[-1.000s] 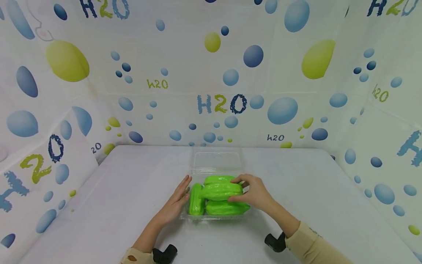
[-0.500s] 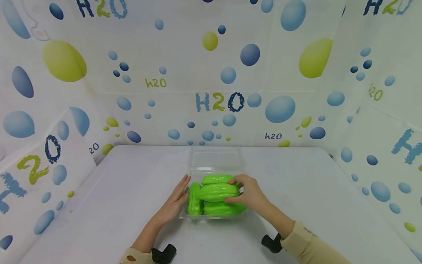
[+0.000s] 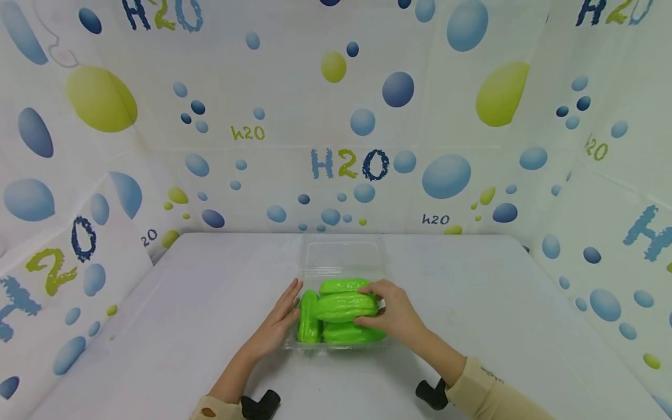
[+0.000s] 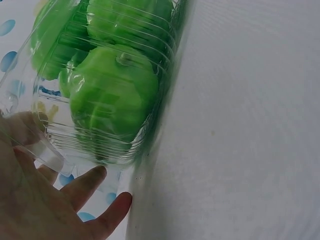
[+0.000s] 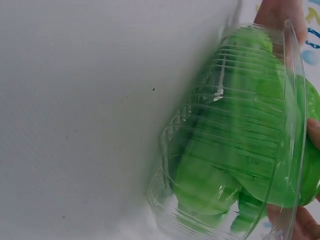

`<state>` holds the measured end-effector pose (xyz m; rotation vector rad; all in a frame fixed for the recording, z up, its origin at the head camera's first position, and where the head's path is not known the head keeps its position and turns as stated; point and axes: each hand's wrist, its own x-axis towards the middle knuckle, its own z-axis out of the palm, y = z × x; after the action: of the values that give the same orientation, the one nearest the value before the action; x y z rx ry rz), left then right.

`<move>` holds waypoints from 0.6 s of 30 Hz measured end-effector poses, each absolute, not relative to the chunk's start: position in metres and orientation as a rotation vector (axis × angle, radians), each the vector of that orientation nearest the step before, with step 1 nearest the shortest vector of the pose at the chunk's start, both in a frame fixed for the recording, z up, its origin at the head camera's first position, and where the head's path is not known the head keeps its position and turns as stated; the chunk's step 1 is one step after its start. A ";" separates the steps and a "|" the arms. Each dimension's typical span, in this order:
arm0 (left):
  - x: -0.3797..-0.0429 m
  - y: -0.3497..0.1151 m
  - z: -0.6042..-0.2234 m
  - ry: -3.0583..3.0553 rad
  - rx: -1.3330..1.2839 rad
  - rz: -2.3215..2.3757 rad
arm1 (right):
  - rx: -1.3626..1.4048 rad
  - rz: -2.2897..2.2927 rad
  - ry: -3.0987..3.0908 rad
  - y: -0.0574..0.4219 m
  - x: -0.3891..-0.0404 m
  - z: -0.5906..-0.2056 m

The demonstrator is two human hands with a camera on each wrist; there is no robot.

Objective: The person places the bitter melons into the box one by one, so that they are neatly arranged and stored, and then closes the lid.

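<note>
Several glossy, bright green, ribbed fruit-like pieces fill an open clear plastic clamshell box (image 3: 343,345). One long green piece (image 3: 343,307) lies on top, its left end over the upright-lying piece (image 3: 310,318) at the box's left side. My right hand (image 3: 396,312) pinches the top piece's right end between thumb and fingers. My left hand (image 3: 275,321) stays at the box's left wall, fingers straight. In the left wrist view, the fingertips (image 4: 95,175) are right at the box's ribbed side. The right wrist view shows green pieces (image 5: 210,185) through the clear wall.
The box's lid (image 3: 343,255) lies folded back behind it on the white table (image 3: 210,303). A wall sheet (image 3: 273,76) with bubble prints rises along the table's back edge. Black wrist mounts (image 3: 262,404) hang by both sleeves.
My right hand has shifted slightly left, carrying the top green piece a little further over the left one. The front piece's right end shows less. My left hand has stayed by the box.
</note>
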<state>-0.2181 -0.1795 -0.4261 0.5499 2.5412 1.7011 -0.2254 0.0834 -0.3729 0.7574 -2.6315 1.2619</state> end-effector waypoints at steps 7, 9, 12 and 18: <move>-0.221 -0.182 -0.425 2.587 0.540 1.657 | 0.739 1.256 -2.617 0.086 -0.226 -0.375; -0.221 -0.184 -0.423 2.588 0.538 1.668 | 0.745 1.252 -2.613 0.086 -0.226 -0.376; -0.222 -0.187 -0.421 2.571 0.524 1.698 | 0.757 1.232 -2.606 0.086 -0.227 -0.376; -0.230 -0.195 -0.417 2.575 0.512 1.697 | 0.757 1.210 -2.605 0.084 -0.231 -0.376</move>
<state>-0.2298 -0.1948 -0.4173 0.5120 2.5746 1.6968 -0.2311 0.0844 -0.3759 0.7569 -2.6048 1.2104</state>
